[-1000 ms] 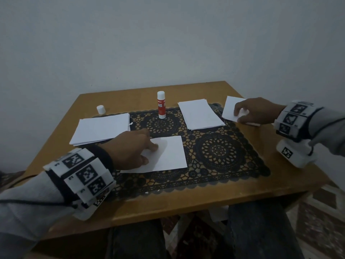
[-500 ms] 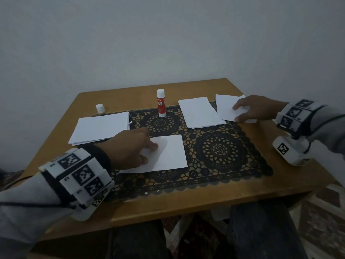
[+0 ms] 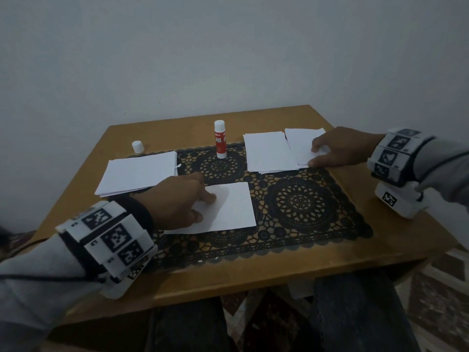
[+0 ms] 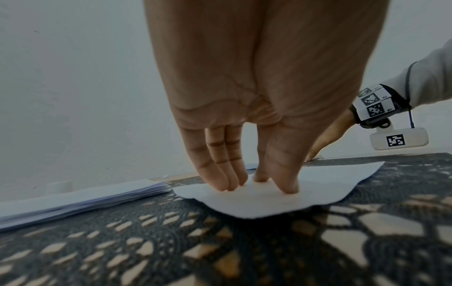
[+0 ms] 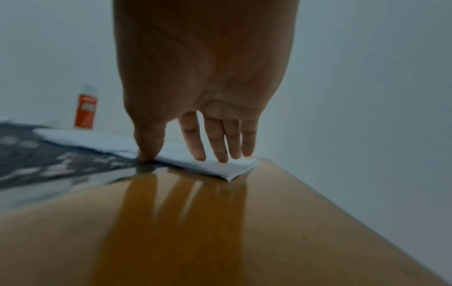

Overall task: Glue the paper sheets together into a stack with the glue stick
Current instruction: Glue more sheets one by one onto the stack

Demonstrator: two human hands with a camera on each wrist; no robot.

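Note:
A single white sheet [image 3: 228,207] [image 4: 318,185] lies on the black lace mat [image 3: 299,199]. My left hand [image 3: 204,205] [image 4: 257,185] presses on its left part with straight fingers. My right hand [image 3: 314,156] [image 5: 188,156] rests flat on another sheet [image 3: 302,141] [image 5: 215,166], which overlaps the right edge of the right paper pile [image 3: 266,153]. Its thumb touches the table at the sheet's near edge. The red and white glue stick [image 3: 220,139] [image 5: 85,111] stands upright at the mat's far edge. A thicker paper stack [image 3: 139,174] [image 4: 85,201] lies at the left.
A small white cap [image 3: 138,146] stands on the wooden table [image 3: 279,270] behind the left stack. The table's right edge [image 5: 342,203] runs close to my right hand. A plain wall rises behind the table. My knees show below its front edge.
My right hand has slid its sheet leftward from the table's right side until it overlaps the right pile. My left hand has stayed pressed on the middle sheet.

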